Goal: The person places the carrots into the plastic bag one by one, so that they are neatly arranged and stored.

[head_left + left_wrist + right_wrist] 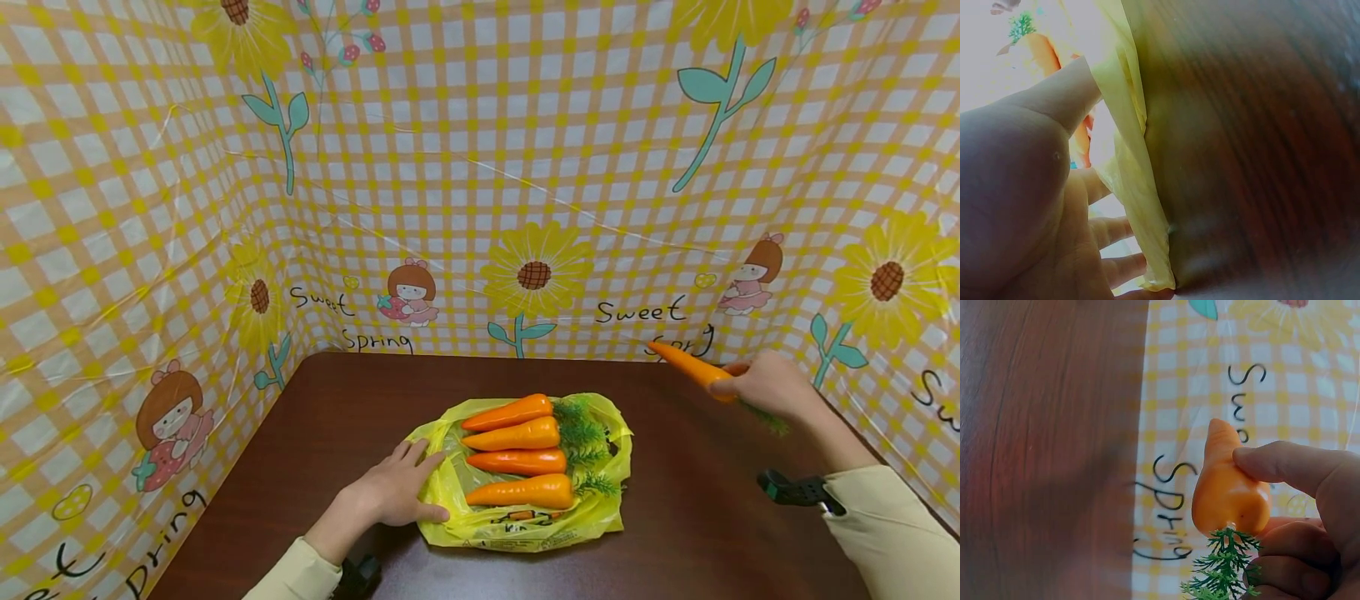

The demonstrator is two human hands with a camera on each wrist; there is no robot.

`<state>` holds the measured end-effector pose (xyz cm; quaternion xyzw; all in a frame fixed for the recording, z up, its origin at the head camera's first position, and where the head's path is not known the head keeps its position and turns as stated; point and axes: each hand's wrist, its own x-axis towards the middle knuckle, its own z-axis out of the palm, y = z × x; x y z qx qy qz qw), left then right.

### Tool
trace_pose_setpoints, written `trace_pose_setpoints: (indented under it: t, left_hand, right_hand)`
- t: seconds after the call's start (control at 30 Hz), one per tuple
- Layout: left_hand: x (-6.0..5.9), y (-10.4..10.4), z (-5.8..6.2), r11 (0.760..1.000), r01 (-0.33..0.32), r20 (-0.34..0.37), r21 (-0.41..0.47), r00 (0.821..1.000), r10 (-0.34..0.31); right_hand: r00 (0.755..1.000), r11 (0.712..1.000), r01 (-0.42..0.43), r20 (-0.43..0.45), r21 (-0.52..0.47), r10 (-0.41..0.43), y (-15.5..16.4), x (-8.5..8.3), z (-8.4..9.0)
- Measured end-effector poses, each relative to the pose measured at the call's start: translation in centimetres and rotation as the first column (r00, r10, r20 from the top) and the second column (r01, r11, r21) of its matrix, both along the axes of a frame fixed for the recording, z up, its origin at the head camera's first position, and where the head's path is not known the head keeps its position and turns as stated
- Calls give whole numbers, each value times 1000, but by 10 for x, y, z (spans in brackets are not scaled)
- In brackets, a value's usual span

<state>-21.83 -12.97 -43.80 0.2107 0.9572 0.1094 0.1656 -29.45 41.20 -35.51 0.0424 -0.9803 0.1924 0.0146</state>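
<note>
My right hand (770,385) grips an orange carrot (692,367) by its thick end, above the right side of the table. In the right wrist view the thumb presses on the carrot (1229,494), and its green leafy top (1225,565) hangs toward the camera. Several more carrots (517,492) lie side by side on a yellow plastic bag (480,533), tips to the left and green tops to the right. My left hand (393,487) rests on the bag's left edge with fingers spread. From the left wrist, the fingers lie against the thin yellow plastic (1138,187).
The dark brown wooden table (360,383) reaches back to a checked cloth (450,208) with sunflowers and lettering, which stands as walls at the back and both sides. The right-hand wall is close to my right arm.
</note>
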Motion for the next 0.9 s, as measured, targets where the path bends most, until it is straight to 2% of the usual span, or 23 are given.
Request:
trace_pose_setpoints:
  t: [0.2,0.33,0.5,0.7,0.9]
  left_hand:
    - [-2,1,2,1000,-6,1,5,1000,6]
    - [-2,0,0,1000,-9,20,2,1000,9]
    - [0,-1,-4,1000,-10,34,9,999,10]
    - [-2,-3,-11,1000,-13,14,15,1000,12]
    - [-2,0,-6,1000,-13,16,13,1000,12]
  right_hand:
    - [999,998,-39,8,-42,39,-17,5,11]
    - [998,998,-56,-19,-39,56,-29,10,16]
    - [996,996,-76,-60,-51,73,-50,18,23]
    - [991,991,-112,-77,-68,106,-73,26,32]
    - [984,988,-152,-100,-26,149,-93,34,43]
